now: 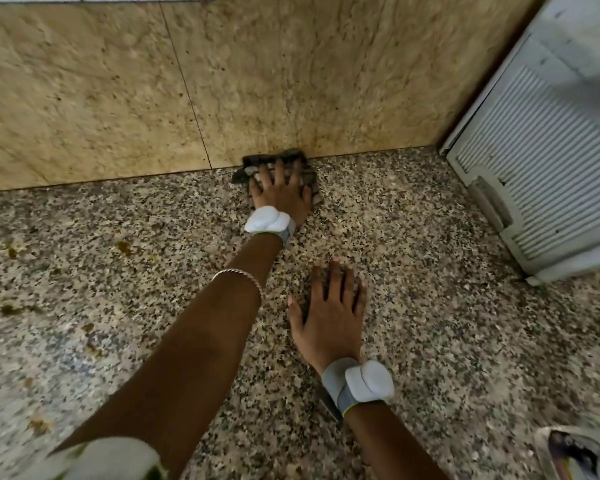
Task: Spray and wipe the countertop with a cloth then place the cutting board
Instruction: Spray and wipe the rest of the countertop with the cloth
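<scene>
Far left on the speckled granite tabletop (84, 358) lie several yellow-brown stains (123, 247), scattered from the middle of the left edge down toward the near corner. Behind them stands a beige stone wall (66, 98) with a thin dark seam (184, 81) running down to the tabletop. At the bottom left a white sleeve (111, 459) shows, blurred, and from it a bare forearm stretches up and to the right, wearing a thin silver bracelet (238, 273) and, nearer the wrist, a white and grey wristband (267, 220).

The left grip (281, 192) (a bare hand) lies palm down on a dark patterned cloth (291, 157), fingers straight and spread apart, pressing it to the tabletop rather than curling round it. The cloth sits bunched right at the joint where tabletop meets wall, its far edge touching the wall.

Just nearer and to the right, the right grip (333, 320) rests flat on bare granite, fingers straight and slightly apart, holding nothing; its wrist carries a similar wristband (368, 382).

At the right edge a white appliance (541, 161) with a ribbed panel stands on the tabletop, well apart from both hands. In the bottom right corner is a blurred pale object (568, 452) I cannot identify.
</scene>
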A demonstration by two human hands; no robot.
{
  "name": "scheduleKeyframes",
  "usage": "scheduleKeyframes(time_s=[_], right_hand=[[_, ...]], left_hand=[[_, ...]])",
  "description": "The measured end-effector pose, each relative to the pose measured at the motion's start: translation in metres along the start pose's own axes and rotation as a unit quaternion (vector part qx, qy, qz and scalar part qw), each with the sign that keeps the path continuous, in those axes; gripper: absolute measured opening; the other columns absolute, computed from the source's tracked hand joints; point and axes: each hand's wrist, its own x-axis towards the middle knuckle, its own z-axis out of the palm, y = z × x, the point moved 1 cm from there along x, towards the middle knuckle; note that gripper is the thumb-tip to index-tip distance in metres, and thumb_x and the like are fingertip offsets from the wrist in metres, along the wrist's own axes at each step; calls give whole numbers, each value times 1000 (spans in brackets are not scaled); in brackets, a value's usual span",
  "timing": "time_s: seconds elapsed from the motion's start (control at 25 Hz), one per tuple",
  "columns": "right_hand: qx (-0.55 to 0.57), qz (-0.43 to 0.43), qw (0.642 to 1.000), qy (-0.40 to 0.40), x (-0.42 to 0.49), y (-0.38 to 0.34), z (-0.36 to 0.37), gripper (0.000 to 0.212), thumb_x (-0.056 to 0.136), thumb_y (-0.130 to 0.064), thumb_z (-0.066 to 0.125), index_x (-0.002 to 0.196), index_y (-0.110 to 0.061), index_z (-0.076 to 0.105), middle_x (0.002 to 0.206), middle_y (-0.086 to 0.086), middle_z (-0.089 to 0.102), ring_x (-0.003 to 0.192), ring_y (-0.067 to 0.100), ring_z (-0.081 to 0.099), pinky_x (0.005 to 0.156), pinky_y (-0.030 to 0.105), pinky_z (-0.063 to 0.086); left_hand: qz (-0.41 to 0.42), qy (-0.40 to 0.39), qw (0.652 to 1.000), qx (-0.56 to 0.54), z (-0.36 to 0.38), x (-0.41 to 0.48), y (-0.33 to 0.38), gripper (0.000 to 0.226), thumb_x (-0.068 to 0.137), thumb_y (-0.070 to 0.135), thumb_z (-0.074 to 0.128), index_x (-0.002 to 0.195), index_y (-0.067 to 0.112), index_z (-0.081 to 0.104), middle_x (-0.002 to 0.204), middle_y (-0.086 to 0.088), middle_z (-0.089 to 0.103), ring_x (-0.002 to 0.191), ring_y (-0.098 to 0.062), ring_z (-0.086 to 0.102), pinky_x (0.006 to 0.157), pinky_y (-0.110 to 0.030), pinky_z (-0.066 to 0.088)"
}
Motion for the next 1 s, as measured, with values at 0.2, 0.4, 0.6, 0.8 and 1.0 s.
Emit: scheduleKeyframes(time_s=[0.2,0.4,0.6,0.8,1.0], right_hand=[[-9,1,1000,-1,1,1,1,66,86,-58,31,133,-16,49,141,16,46,133,40,38,105,59,31],[5,2,1000,-19,2,2,0,68,86,-59,29,135,-17,47,145,16,41,136,40,33,107,59,25],[38,-6,998,-57,1,3,-5,71,87,-58,27,145,-17,31,155,13,22,143,36,12,114,55,4],[53,-18,996,-64,0,3,-10,67,92,-52,37,146,-16,27,156,13,16,144,36,7,114,55,2],[33,-30,994,-98,0,5,-13,67,94,-53,31,148,-15,19,157,13,10,144,37,1,115,55,0]], left_hand=[[69,-27,997,26,2,9,10,59,96,47,30,149,28,16,159,-3,10,145,-36,4,114,-57,12],[112,-63,990,54,-2,-8,-5,60,96,47,29,150,29,10,160,-2,5,145,-37,1,115,-56,9],[50,-75,994,61,-10,-71,-50,60,96,48,26,150,29,7,160,-2,2,145,-38,-1,115,-56,7],[30,-83,994,67,-18,-171,-64,61,93,51,19,150,31,8,160,-1,3,145,-36,2,116,-54,9],[13,-109,990,93,-20,-275,-75,73,80,57,1,149,33,5,160,-1,0,146,-34,-4,115,-53,7]])
